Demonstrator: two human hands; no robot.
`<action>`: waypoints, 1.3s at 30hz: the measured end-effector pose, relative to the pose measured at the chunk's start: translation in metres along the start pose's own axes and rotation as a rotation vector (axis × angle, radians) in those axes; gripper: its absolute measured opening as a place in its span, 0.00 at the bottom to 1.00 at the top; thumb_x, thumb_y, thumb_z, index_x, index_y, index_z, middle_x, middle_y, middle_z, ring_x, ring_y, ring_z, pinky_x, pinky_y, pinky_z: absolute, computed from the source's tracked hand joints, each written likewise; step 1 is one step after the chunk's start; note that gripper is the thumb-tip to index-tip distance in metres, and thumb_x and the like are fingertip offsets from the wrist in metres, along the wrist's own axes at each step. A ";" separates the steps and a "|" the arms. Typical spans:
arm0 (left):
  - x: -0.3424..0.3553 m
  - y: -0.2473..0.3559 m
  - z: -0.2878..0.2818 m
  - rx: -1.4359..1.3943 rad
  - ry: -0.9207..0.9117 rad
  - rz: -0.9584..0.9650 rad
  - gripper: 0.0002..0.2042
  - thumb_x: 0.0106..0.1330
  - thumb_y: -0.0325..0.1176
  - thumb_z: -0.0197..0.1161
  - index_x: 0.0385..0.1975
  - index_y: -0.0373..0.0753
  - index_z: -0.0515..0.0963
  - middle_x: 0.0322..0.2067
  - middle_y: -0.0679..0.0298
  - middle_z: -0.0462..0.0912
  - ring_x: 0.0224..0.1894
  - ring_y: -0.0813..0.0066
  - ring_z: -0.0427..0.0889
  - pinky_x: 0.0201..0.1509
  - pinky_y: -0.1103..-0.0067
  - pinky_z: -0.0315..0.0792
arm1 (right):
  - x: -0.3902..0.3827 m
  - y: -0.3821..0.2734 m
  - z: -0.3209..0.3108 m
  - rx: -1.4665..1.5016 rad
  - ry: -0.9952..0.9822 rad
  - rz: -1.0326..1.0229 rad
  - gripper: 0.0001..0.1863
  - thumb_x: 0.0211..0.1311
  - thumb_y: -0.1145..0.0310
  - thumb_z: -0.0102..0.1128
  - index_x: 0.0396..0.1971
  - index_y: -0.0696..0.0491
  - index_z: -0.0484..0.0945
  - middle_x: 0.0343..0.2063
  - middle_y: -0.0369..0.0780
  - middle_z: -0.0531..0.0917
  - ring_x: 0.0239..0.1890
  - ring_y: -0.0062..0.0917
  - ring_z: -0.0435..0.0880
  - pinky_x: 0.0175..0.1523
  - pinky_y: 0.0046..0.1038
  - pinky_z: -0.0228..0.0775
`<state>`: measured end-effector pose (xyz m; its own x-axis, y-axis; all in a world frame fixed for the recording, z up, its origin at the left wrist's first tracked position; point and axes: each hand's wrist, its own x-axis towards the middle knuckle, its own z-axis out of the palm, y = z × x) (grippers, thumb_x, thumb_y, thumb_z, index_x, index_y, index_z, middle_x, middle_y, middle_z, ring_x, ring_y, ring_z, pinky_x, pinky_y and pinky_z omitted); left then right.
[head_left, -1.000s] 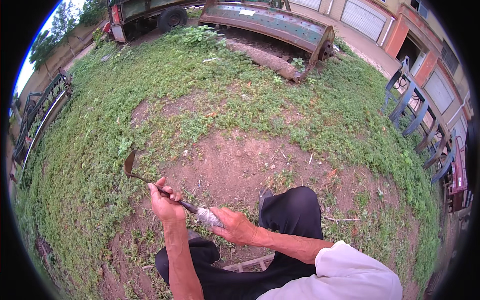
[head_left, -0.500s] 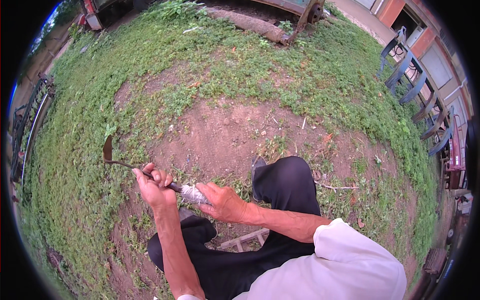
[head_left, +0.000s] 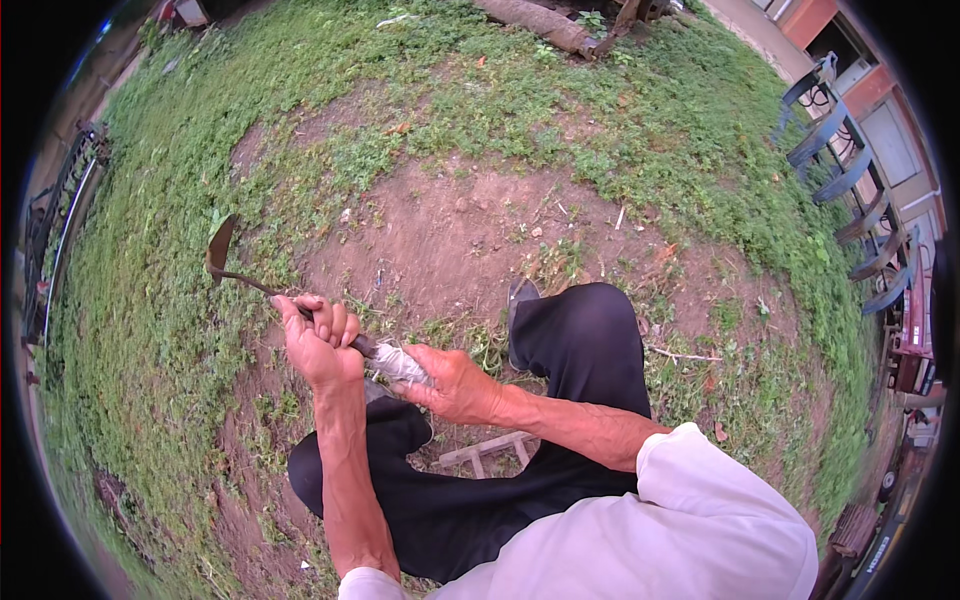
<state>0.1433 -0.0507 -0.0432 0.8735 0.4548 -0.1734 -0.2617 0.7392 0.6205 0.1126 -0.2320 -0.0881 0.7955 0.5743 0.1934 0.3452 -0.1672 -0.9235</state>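
Both my hands hold a short-handled hoe [head_left: 247, 281] across the front of my knees. Its dark curved blade points up at the far left, above the green weeds. My left hand [head_left: 325, 345] is closed round the dark shaft, fingers curled over it. Behind it, my right hand [head_left: 452, 383] grips the handle's rear end, which is wrapped in a whitish, crinkled covering [head_left: 400, 367]. The palm hides the very end of the handle.
Bare reddish soil [head_left: 450, 235] lies ahead of my feet, with low green weeds [head_left: 170, 300] around it. A small wooden frame [head_left: 487, 455] shows between my legs. A thin stick [head_left: 685, 355] lies to the right. Curved metal bars [head_left: 845, 180] stand at far right, a log [head_left: 545, 25] at the back.
The hoe's blade has risen a little and turned to show more of its face. Both hands have shifted slightly right, still gripping. The view has tipped lower.
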 end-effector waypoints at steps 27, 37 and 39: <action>-0.012 -0.028 0.002 0.278 0.083 -0.041 0.25 0.75 0.53 0.47 0.30 0.35 0.77 0.13 0.71 0.69 0.14 0.86 0.64 0.16 0.85 0.59 | 0.013 -0.001 0.009 0.355 -0.133 0.265 0.29 0.65 0.68 0.63 0.63 0.58 0.63 0.42 0.36 0.77 0.35 0.12 0.75 0.37 0.19 0.71; -0.017 -0.023 0.000 0.411 0.065 -0.097 0.24 0.75 0.52 0.47 0.34 0.35 0.76 0.17 0.66 0.76 0.16 0.83 0.72 0.20 0.85 0.69 | 0.015 -0.007 0.019 0.453 -0.166 0.352 0.16 0.62 0.73 0.60 0.49 0.60 0.70 0.32 0.33 0.78 0.29 0.14 0.77 0.35 0.20 0.72; -0.018 -0.021 0.001 0.402 0.076 -0.088 0.23 0.75 0.52 0.47 0.34 0.34 0.76 0.16 0.65 0.76 0.15 0.82 0.72 0.20 0.84 0.69 | 0.016 -0.006 0.018 0.414 -0.184 0.361 0.16 0.62 0.72 0.60 0.48 0.60 0.71 0.31 0.34 0.78 0.29 0.14 0.77 0.35 0.20 0.72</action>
<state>0.1333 -0.0749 -0.0527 0.8487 0.4449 -0.2859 0.0068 0.5314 0.8471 0.1142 -0.2077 -0.0853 0.7145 0.6750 -0.1841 -0.1846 -0.0719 -0.9802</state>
